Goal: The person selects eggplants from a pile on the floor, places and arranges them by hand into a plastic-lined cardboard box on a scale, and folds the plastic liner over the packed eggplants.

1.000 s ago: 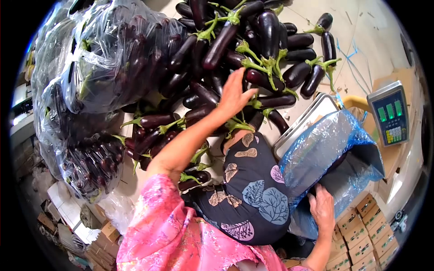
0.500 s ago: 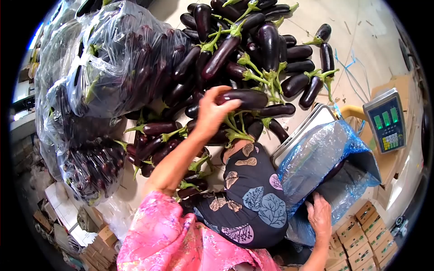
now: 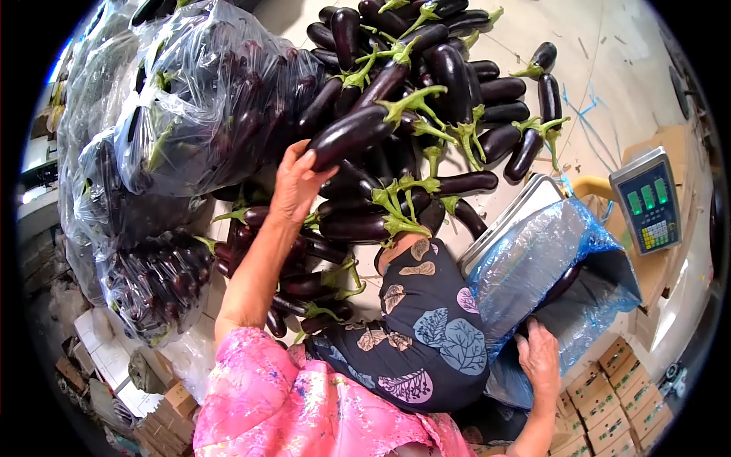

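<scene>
My left hand (image 3: 295, 183) is closed round the blunt end of a dark purple eggplant (image 3: 352, 137), whose green stem points up and to the right. This eggplant is held over a heap of loose eggplants (image 3: 454, 76) on the floor. On the right, my right hand (image 3: 541, 355) has its fingers curled over the near edge of a blue plastic bag (image 3: 525, 255), with the fingertips partly hidden. The bag lies open on its side, and part of an eggplant (image 3: 562, 285) shows inside it.
Clear plastic bags packed with eggplants (image 3: 205, 107) stand at the left. A scale display (image 3: 646, 199) with green digits is at the right, beside the scale's metal platform (image 3: 509, 217) under the blue bag. Stacked cartons (image 3: 609, 396) sit at the lower right. Blue string (image 3: 590, 114) lies on the floor.
My left hand has moved left and slightly down. The eggplant in it now shows its stem end to the right; earlier a rounded end pointed there. My right hand stays at the bag.
</scene>
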A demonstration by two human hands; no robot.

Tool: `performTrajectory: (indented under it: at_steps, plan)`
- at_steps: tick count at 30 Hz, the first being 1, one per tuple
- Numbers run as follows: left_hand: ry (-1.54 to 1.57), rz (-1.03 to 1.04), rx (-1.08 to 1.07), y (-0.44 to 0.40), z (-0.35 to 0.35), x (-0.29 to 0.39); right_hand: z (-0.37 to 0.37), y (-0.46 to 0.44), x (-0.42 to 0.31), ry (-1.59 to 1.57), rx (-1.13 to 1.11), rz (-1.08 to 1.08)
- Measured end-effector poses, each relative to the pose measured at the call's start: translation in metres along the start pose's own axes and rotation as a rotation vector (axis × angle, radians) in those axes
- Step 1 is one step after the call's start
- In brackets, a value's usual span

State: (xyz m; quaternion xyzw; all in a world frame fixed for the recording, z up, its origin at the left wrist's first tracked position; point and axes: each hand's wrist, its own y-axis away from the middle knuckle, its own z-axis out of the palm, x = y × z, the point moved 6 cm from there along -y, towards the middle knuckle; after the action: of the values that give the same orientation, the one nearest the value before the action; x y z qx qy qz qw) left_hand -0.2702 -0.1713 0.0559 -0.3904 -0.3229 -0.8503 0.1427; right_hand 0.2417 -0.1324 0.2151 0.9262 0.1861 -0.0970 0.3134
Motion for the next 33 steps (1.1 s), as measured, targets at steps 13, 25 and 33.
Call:
performTrajectory:
  at_steps: [13, 25, 33]
  plan:
    - [-1.536, 0.689, 0.165, -0.063, 0.058, -0.028, 0.003, -0.002, 0.006, -0.023, -0.022, 0.054]
    - [-0.090, -0.120, -0.092, -0.066, 0.039, -0.006, -0.004, 0.000, -0.002, -0.028, -0.008, 0.024]
    - [0.193, -0.274, -0.084, 0.022, -0.004, 0.029, -0.005, 0.000, -0.009, -0.031, -0.023, -0.023]
